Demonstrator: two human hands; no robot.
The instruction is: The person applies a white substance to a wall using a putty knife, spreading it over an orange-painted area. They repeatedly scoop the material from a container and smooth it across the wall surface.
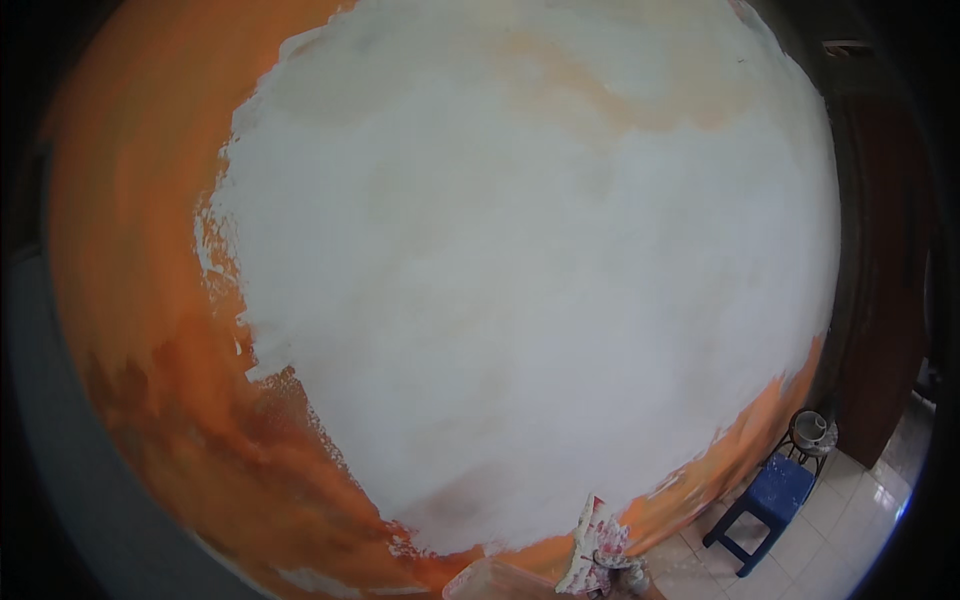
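Observation:
A large wall (540,280) fills most of the head view, coated white over its middle with orange around the ragged edges. At the lower edge, my right hand (626,576) is partly visible, smeared with white, its fingers closed around a scraper (584,545). The scraper's wide blade is tilted upward and caked with white and reddish smears. Just left of it, the rim of a pale pinkish tub (490,578) shows, cut off by the lower edge. What lies inside the tub is hard to make out. My left hand does not show.
A blue plastic stool (782,487) stands on the tiled floor (835,500) at the lower right. Behind it, a round pale container (809,428) rests on a dark stand by the wall. A brown door (885,270) rises at the far right.

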